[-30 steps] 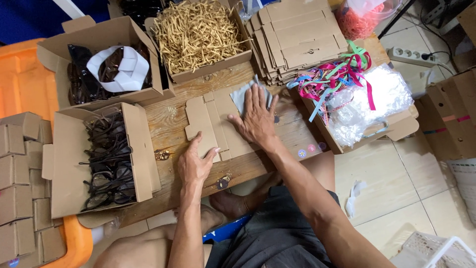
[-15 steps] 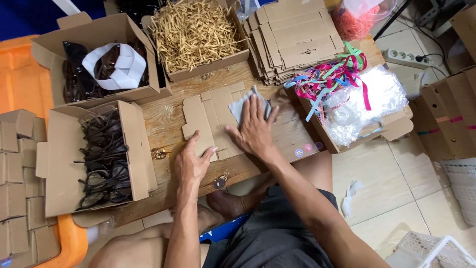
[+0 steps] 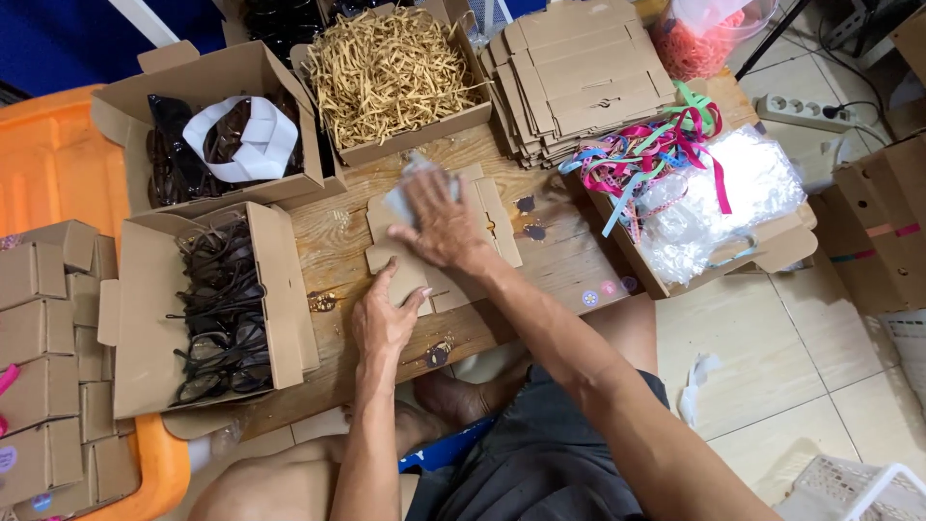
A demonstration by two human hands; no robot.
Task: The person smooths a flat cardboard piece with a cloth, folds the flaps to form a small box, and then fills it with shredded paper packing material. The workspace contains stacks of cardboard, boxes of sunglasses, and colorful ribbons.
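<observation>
Pressing flat on the die-cut cardboard blank lying mid-bench, left hand with grip spread open on its near flap, right hand splayed on the middle over a pale wrapped item; probably best keeping firm, even pressure along the creases. Sitting around: open box of dark eyeglasses, box of straw-coloured shred, box of clear bags and ribbons.

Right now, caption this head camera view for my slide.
Both hands, left hand and right hand, press a flat cardboard box blank on a wooden table.
</observation>
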